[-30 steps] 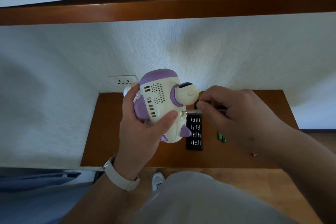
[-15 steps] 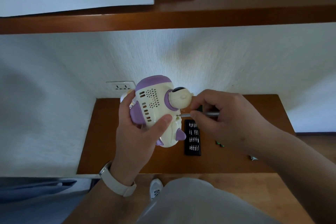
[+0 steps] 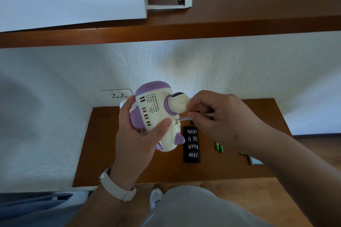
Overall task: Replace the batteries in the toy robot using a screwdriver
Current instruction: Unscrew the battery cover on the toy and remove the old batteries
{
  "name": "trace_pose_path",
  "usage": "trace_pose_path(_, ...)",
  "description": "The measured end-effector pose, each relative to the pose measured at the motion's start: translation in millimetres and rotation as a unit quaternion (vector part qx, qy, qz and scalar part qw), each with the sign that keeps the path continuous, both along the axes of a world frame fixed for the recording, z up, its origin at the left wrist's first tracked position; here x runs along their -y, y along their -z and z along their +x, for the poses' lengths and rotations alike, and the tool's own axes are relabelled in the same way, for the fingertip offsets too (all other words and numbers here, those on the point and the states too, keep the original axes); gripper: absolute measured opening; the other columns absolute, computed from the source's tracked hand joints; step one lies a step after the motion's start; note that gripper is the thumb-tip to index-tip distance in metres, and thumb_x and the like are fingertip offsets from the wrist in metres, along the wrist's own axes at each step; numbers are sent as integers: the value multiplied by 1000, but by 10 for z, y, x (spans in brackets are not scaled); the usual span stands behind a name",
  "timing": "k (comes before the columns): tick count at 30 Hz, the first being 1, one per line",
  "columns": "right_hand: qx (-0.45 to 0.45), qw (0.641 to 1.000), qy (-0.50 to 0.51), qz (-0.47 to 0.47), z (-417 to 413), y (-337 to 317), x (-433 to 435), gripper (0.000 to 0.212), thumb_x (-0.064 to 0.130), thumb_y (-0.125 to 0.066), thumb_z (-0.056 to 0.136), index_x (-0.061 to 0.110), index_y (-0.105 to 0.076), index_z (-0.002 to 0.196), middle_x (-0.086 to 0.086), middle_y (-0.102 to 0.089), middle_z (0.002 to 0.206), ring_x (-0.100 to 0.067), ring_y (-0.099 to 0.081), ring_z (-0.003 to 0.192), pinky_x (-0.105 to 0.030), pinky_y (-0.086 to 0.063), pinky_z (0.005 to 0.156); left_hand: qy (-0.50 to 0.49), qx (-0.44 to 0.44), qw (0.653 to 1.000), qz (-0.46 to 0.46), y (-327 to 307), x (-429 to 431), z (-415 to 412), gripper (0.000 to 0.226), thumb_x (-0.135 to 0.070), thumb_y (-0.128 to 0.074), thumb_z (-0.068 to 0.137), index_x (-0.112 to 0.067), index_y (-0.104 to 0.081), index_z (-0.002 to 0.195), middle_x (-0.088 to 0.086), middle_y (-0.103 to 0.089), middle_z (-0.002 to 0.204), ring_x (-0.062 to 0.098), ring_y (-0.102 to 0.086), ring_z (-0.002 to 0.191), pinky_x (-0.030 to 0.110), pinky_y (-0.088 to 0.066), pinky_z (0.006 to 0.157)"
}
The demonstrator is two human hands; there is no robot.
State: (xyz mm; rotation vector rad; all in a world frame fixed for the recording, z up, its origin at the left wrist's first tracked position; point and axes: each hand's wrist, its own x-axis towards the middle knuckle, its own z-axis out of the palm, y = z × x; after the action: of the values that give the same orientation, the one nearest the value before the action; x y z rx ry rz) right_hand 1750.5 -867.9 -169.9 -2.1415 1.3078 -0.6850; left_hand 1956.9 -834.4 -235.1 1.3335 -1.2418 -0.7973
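Glossy smooth plastic toy robot [image 3: 156, 114] — thin metal screwdriver [image 3: 184, 118] shaft; polished wood low table [image 3: 129, 171]; matt black bit case [image 3: 191, 144] near its middle.

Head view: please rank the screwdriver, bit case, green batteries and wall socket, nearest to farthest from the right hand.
1. screwdriver, pinched in the right hand.
2. bit case and green batteries, below: too close to call.
3. wall socket, far left.

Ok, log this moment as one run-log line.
left hand: grips cream-and-purple plastic toy robot | right hand: pinches thin silver screwdriver, tip on toy's back | green batteries: lying on brown wooden table
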Motion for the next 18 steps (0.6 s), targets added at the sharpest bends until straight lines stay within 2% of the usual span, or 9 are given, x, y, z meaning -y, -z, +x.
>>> trace_pose_path(2,-7,1000,-5,13,-5,-13,-4,19,40,-55,84,29,-64,97,11,-52,62,-7,-55,62,-19,-46,55,-3,5,1000,2,-8,-2,-8,73,-49,-76,64,-43,-39,126,-47,-57,105,-13,-62,102,9,-53,61)
trace_pose_path(6,-21,1000,-8,8,0,-10,-20,11,30,-60,87,29,-64,97,14,-50,64,-2,-53,65,-16,-45,59,-3,0,1000,2,-5,-2,-12,75,-50,-75,64,-37,-39,129,-48,-57,104,-14,-61,101,8,-53,60)
trace_pose_path(10,-9,1000,5,13,17,-11,-33,23,41,-51,89,26,-65,100,12,-55,59,-6,-55,56,-17,-43,52,-4,-11,1000,7,-30,16,-16,69,-49,-75,64,-45,-39,123,-46,-58,103,-13,-62,102,9,-53,61)
trace_pose_path(15,-29,999,11,-10,12,12,-23,13,27,-56,96,21,-66,103,5,-61,62,-13,-56,55,-23,-44,50,0,-24,1000,18,-14,22,-19,73,-49,-76,63,-40,-40,127,-43,-60,104,-9,-63,103,11,-55,62)
trace_pose_path(18,-25,1000,7,-17,15,-1,-20,15,29,-57,93,21,-65,103,6,-56,61,-14,-54,56,-25,-44,51,-1,-15,1000,15,-3,17,-23,75,-50,-75,63,-39,-38,128,-46,-58,102,-12,-61,102,9,-53,62)
